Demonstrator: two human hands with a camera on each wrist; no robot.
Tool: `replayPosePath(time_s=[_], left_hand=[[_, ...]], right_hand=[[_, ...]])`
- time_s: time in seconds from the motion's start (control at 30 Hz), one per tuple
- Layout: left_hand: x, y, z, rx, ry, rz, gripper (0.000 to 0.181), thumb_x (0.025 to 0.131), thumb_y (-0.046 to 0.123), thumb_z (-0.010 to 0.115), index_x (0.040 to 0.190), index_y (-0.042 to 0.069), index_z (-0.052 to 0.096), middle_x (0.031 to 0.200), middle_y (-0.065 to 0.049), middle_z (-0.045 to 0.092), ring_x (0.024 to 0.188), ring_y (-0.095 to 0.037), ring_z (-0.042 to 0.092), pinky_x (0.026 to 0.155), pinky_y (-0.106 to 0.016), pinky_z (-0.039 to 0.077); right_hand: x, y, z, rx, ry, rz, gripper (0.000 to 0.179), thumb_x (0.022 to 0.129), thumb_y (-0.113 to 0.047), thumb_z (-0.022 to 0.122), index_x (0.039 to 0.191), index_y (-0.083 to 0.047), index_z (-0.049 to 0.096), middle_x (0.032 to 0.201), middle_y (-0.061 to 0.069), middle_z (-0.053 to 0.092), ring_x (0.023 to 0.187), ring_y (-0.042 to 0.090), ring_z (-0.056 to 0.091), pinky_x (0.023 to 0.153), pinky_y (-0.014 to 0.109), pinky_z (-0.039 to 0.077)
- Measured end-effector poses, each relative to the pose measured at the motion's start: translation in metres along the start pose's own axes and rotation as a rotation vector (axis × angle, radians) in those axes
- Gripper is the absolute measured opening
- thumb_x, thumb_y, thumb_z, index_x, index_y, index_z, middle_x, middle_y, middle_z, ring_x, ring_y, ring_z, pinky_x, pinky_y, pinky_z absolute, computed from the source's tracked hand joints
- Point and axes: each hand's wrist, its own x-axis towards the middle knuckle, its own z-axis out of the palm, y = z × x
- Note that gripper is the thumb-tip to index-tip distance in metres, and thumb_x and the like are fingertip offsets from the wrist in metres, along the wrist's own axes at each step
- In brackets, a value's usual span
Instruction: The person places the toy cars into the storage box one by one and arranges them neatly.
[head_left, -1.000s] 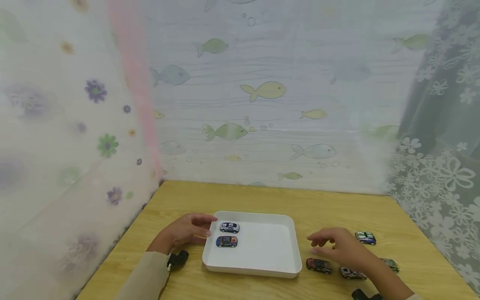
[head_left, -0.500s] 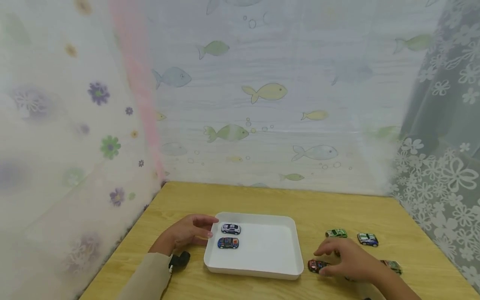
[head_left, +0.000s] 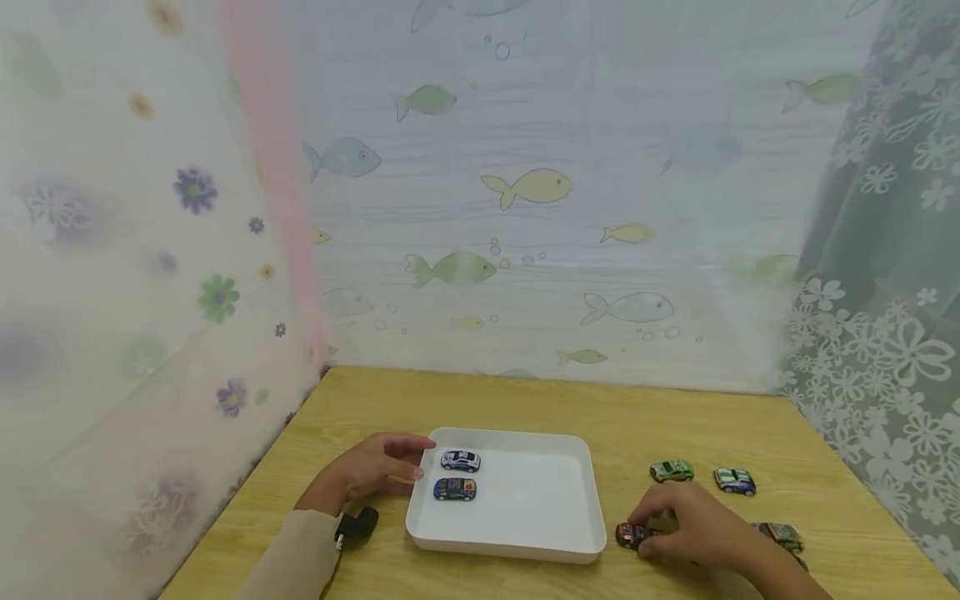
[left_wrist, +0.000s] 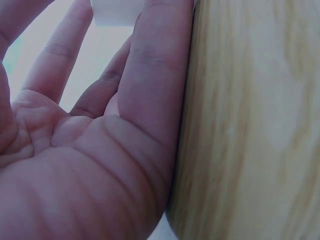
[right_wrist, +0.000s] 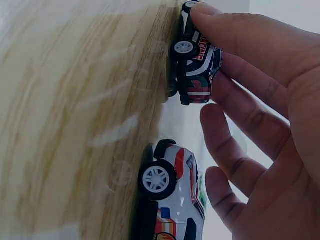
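My left hand (head_left: 367, 473) rests on the table beside the white tray (head_left: 540, 500), fingertips at its left rim, fingers loosely extended. In the left wrist view the hand's palm (left_wrist: 65, 170) holds nothing. Inside the tray, at its left side, a white toy car (head_left: 461, 461) stands behind a dark blue and orange toy car (head_left: 455, 489). Right of the tray, my right hand (head_left: 697, 529) pinches a black and red toy car (head_left: 628, 535) between thumb and fingers. In the right wrist view this car (right_wrist: 195, 75) stays close over the wood, its front end partly covered by the thumb.
A green toy car (head_left: 671, 471) and a white, blue and green one (head_left: 735, 481) stand behind the right hand. Another greenish car (head_left: 783, 535) is right of it. A white toy car (right_wrist: 175, 195) sits below the fingers in the right wrist view, mostly hidden from the head.
My right hand has come down and nearer to the black and red toy car, and thumb and fingers have closed on it. The green car behind has come into view. The left hand stays put.
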Motion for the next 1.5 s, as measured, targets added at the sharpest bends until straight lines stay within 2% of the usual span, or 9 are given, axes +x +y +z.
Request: replayPosePath(time_s=[0.23, 0.73, 1.1, 1.5], left_hand=[[0.001, 0.002, 0.000, 0.016, 0.004, 0.006, 0.056, 0.088, 0.008, 0.081, 0.142, 0.009, 0.063, 0.148, -0.013, 0.057, 0.124, -0.024, 0.062, 0.097, -0.046, 0.060], [0.001, 0.001, -0.001, 0.011, -0.009, 0.015, 0.056, 0.088, 0.007, 0.081, 0.142, 0.008, 0.063, 0.146, -0.013, 0.059, 0.124, -0.024, 0.063, 0.097, -0.047, 0.060], [-0.001, 0.002, 0.000, 0.008, 0.002, 0.010, 0.054, 0.090, 0.005, 0.078, 0.142, 0.008, 0.063, 0.146, -0.013, 0.059, 0.123, -0.024, 0.063, 0.096, -0.047, 0.060], [-0.001, -0.001, 0.000, 0.012, 0.010, 0.009, 0.055, 0.088, 0.006, 0.080, 0.141, 0.009, 0.064, 0.145, -0.012, 0.059, 0.123, -0.025, 0.063, 0.096, -0.047, 0.060]], right_hand=[[0.001, -0.002, -0.001, -0.032, -0.005, 0.050, 0.025, 0.087, -0.044, 0.083, 0.107, -0.029, 0.080, 0.102, -0.018, 0.073, 0.094, 0.001, 0.066, 0.079, 0.028, 0.058], [0.004, -0.005, -0.003, -0.001, -0.004, 0.118, 0.028, 0.085, -0.044, 0.084, 0.106, -0.028, 0.079, 0.100, -0.017, 0.072, 0.083, 0.000, 0.062, 0.065, 0.023, 0.054], [0.006, -0.011, -0.013, -0.006, 0.019, 0.110, 0.023, 0.089, -0.041, 0.081, 0.109, -0.030, 0.079, 0.104, -0.014, 0.073, 0.086, 0.000, 0.062, 0.064, 0.025, 0.052], [0.012, -0.025, -0.018, -0.041, 0.094, 0.065, 0.024, 0.089, -0.042, 0.081, 0.109, -0.030, 0.078, 0.101, -0.015, 0.072, 0.082, 0.000, 0.062, 0.060, 0.024, 0.053]])
